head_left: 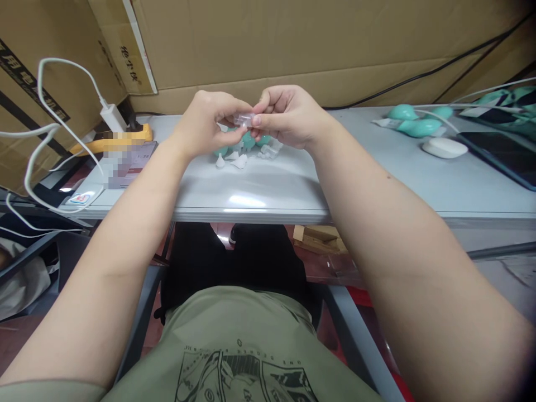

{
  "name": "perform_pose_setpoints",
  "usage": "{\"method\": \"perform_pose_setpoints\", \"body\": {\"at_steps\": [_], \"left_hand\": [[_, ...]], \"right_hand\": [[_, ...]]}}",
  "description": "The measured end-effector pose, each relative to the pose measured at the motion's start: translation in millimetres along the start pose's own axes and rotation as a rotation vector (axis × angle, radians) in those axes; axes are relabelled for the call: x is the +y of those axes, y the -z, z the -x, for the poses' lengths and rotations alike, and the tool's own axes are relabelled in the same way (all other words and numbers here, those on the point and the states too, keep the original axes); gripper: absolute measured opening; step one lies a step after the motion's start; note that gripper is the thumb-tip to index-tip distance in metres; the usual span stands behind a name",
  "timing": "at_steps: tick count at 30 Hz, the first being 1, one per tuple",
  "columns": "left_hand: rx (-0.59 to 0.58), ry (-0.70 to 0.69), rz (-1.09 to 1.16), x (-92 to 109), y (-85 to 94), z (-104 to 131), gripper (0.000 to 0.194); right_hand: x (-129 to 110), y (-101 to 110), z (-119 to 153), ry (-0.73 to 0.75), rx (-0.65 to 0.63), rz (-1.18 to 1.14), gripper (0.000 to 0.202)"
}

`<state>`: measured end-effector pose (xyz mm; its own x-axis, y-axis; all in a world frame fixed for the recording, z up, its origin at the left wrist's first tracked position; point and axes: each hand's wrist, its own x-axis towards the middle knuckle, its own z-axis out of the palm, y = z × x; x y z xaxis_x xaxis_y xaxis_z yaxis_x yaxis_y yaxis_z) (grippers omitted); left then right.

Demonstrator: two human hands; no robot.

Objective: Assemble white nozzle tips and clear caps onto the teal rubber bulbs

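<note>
Between the fingertips of both hands is a small clear plastic piece [243, 119], held just above the table. My left hand [211, 123] pinches its left end, and my right hand [285, 116] grips the right end with thumb and fingers. Partly hidden behind and below the hands lie several glossy mint-green rounded pieces [248, 140]. In front of these are small white pieces [239, 161], one with a narrow stem [220, 161], and some clear plastic bits [271, 149].
On the grey table [251, 190], more mint-green rounded pieces [421, 127], a white oval case [444, 148] and a dark phone [502, 156] lie right. At left are a white charger [113, 117] with cables, a yellow tool [144, 134] and a printed card [138, 162]. Cardboard [293, 44] stands behind.
</note>
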<state>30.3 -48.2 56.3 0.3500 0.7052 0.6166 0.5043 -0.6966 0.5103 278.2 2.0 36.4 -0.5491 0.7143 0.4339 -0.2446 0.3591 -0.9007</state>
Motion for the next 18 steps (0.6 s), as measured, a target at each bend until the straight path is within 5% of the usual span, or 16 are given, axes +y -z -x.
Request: {"method": "perform_pose_setpoints", "body": {"at_steps": [10,18], "left_hand": [[-0.014,0.064,0.033,6.3,0.5,1.5,0.014],[-0.04,0.031,0.042,-1.2,7.1,-2.7,0.026]], "right_hand": [[-4.8,-6.1,4.2,-0.101,0.054,0.028,0.045],[-0.3,-6.5,0.4,-0.011,0.079,0.104,0.052]]}}
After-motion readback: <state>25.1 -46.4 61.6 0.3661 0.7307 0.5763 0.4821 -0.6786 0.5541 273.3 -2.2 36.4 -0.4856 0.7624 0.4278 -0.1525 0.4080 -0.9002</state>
